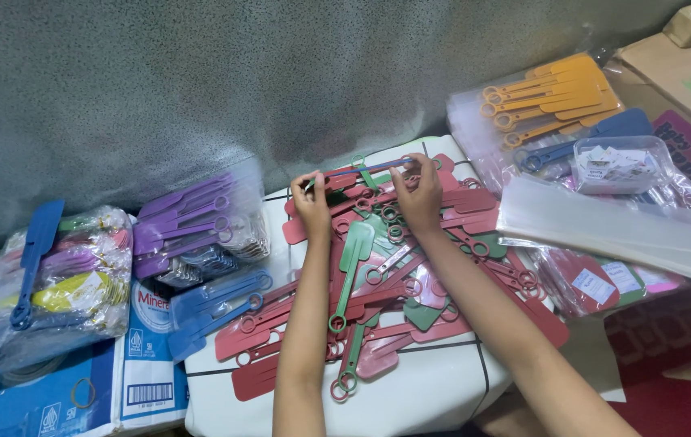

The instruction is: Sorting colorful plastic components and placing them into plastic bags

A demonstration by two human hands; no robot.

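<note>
Both hands pinch one thin blue strip over a heap of plastic spatulas.

The left hand [311,204] and right hand [418,194] are closed on the two ends of the blue strip [366,169], holding it level at the far edge of the white table [434,388]. Right beneath the hands lies the pile of red spatulas [297,320], with a green spatula [352,263] between the forearms. To the left lie purple spatulas [188,222], blue spatulas [216,303] and a clear bag of mixed spatulas [54,283]. To the far right sit orange spatulas [552,93] and a stack of clear plastic sleeves [612,226]. Nothing comes between the hands and the strip.
</note>
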